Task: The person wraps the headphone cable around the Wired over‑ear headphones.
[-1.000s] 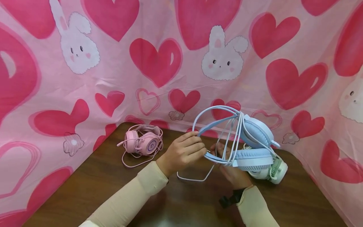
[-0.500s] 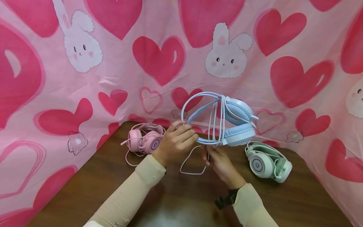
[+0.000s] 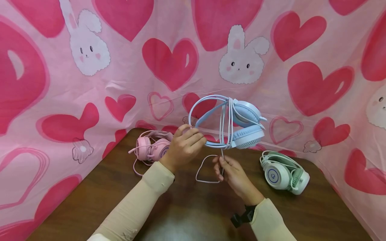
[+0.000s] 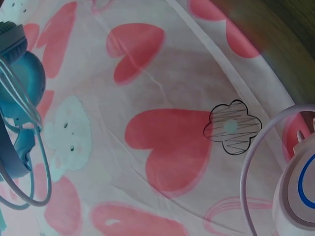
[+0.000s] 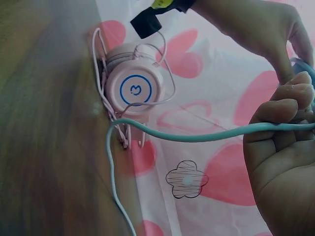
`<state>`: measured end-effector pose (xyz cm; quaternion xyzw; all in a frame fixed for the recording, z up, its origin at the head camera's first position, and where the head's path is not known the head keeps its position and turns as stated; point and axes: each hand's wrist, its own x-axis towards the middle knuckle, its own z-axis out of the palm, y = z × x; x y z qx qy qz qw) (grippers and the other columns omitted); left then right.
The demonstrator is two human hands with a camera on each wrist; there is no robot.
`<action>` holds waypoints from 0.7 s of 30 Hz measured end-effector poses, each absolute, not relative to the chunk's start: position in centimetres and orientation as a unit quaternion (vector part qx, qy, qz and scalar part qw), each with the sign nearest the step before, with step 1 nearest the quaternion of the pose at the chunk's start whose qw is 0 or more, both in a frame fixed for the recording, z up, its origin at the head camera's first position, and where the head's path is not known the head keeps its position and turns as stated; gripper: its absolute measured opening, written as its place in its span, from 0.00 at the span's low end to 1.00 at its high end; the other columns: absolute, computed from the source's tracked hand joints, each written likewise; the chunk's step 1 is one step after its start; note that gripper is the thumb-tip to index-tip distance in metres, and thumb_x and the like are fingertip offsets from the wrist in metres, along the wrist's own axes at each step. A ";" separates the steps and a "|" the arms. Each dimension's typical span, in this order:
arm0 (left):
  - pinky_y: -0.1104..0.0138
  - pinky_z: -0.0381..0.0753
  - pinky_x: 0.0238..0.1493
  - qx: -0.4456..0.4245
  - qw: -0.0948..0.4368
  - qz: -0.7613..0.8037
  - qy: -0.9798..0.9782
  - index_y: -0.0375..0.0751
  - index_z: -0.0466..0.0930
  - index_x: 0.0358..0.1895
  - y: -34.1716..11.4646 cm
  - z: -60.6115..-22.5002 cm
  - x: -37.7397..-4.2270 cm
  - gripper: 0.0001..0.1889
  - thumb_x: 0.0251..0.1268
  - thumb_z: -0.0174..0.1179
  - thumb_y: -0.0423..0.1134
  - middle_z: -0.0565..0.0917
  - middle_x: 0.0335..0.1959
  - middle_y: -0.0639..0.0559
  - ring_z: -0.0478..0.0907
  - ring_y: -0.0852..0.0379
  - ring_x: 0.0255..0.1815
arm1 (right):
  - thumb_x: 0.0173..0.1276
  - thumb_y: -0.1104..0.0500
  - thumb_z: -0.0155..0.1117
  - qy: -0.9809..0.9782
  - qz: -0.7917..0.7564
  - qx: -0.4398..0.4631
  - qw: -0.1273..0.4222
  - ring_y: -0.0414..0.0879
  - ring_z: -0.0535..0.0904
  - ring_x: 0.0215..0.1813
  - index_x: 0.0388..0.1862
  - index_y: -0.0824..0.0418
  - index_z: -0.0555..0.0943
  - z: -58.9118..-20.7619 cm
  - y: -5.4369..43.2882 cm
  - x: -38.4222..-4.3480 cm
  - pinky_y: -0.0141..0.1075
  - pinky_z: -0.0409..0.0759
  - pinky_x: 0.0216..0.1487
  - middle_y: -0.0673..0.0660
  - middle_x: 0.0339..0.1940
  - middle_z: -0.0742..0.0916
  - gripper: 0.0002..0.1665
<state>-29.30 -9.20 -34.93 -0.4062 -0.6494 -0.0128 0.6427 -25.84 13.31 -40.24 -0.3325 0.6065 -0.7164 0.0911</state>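
A light blue headset (image 3: 248, 135) is held up over the table, its white cord wound several times around the band. My left hand (image 3: 184, 147) grips the headband at its left end, with the ear cups pointing right. Just below the lower ear cup, my right hand (image 3: 234, 175) pinches the headset's loose cord (image 3: 208, 182), which bends away to the left in a loop. In the right wrist view the cord (image 5: 197, 137) crosses the curled fingers of that hand. The left wrist view catches only part of the headset (image 4: 32, 78) at its left edge.
On the brown table (image 3: 193, 214), a pink headset (image 3: 143, 147) lies at the back left, partly behind my left hand. A white and green headset (image 3: 275, 175) rests at the right. Pink heart-patterned cloth (image 3: 169, 20) hangs around the back and sides.
The blue headset has moved left and up, uncovering the white and green headset. My right hand has come out from behind the band and slid down, drawing the cord below the ear cups.
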 end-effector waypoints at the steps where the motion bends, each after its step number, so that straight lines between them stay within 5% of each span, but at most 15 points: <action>1: 0.52 0.72 0.55 -0.402 0.645 -0.014 -0.650 0.42 0.84 0.34 -9.2 -34.9 -29.3 0.04 0.63 0.59 0.33 0.85 0.34 0.52 0.80 0.53 0.42 | 0.82 0.54 0.38 0.607 -0.716 -0.334 0.093 0.41 0.71 0.22 0.46 0.62 0.74 -40.3 13.4 -25.8 0.29 0.70 0.25 0.51 0.24 0.77 0.17; 6: 0.52 0.72 0.52 -0.380 0.662 -0.025 -0.646 0.42 0.84 0.33 -9.2 -34.8 -29.5 0.03 0.60 0.61 0.33 0.86 0.33 0.52 0.80 0.53 0.40 | 0.82 0.53 0.38 0.617 -0.709 -0.325 0.103 0.40 0.71 0.23 0.47 0.61 0.74 -40.7 13.6 -25.4 0.29 0.70 0.25 0.51 0.23 0.77 0.18; 13: 0.51 0.72 0.50 -0.365 0.670 -0.032 -0.646 0.41 0.83 0.31 -9.5 -34.9 -29.9 0.02 0.57 0.61 0.32 0.85 0.30 0.52 0.80 0.53 0.39 | 0.80 0.57 0.45 0.670 -0.664 -0.315 0.105 0.41 0.71 0.22 0.49 0.77 0.69 -40.9 13.5 -24.5 0.31 0.70 0.24 0.54 0.24 0.77 0.20; 21: 0.52 0.72 0.51 -0.358 0.657 -0.014 -0.664 0.41 0.85 0.33 -10.0 -35.2 -30.4 0.02 0.57 0.64 0.33 0.85 0.32 0.52 0.80 0.52 0.41 | 0.76 0.64 0.50 0.694 -0.628 -0.344 0.077 0.44 0.72 0.22 0.47 0.74 0.73 -39.8 14.5 -23.1 0.33 0.73 0.22 0.57 0.23 0.77 0.12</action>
